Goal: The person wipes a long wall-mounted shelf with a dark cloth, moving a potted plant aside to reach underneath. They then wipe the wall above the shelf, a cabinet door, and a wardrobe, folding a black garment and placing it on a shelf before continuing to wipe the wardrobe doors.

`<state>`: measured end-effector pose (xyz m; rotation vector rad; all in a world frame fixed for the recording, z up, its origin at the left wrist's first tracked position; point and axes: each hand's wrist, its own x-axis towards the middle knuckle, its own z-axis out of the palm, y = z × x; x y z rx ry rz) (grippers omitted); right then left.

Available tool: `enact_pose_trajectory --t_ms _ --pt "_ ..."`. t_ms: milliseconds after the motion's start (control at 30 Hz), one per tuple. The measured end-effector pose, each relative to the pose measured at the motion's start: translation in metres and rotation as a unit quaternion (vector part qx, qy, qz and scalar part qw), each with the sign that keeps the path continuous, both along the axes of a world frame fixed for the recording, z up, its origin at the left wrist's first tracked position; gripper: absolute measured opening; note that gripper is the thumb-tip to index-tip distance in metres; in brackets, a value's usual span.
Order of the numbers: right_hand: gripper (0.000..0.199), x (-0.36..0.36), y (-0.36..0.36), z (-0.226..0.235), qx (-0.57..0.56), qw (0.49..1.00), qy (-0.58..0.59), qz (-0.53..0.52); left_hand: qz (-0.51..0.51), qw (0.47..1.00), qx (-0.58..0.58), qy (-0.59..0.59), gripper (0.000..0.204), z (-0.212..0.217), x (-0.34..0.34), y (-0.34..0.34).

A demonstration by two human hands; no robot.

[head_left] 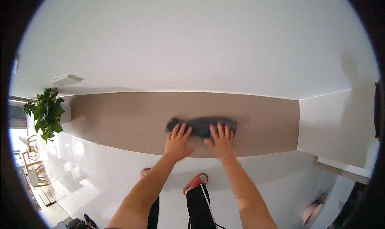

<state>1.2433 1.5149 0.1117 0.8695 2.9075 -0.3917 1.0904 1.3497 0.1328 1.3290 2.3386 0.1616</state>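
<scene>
In front of you rises a broad white wall [200, 40], and you stand on a pale, glossy floor [116, 168]. A long brown bench [120, 112] runs along the wall, its back edge against it and its front edge nearest you. At the bench's right end stands a white cabinet [337, 124]. Far off to your left are wooden chairs [37, 177]. A leafy green plant [48, 114] in a white pot [66, 111] is by the bench's left end.

Your dark cloth [199, 126] lies lengthwise on the bench, slightly right of its middle, well apart from both ends and between the front and back edges; its outline is blurred. On your feet are 2 red slippers [194, 182], the left mostly hidden by your forearm.

Your left hand [176, 144] is open, fingers over the cloth's left part, thumb held out sideways. Your right hand [221, 144] is open too, fingers spread over the right part. Neither hand is closed around the cloth; both come in across the bench's front edge.
</scene>
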Motion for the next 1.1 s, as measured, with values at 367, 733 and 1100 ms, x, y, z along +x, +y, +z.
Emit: enact_pose_trajectory --t_ms 367,733,1100 --pt "0.06 0.029 0.027 0.0 0.015 0.998 0.054 0.004 -0.048 0.997 0.06 -0.014 0.082 -0.007 0.012 0.027" --pt "0.055 -0.168 -0.011 0.005 -0.04 0.998 -0.015 0.045 0.032 0.997 0.034 0.063 0.063 -0.023 -0.162 -0.03" --pt "0.063 -0.045 -0.175 -0.008 -0.1 0.983 0.041 0.149 0.083 0.996 -0.013 0.007 0.085 -0.037 -0.029 -0.216"
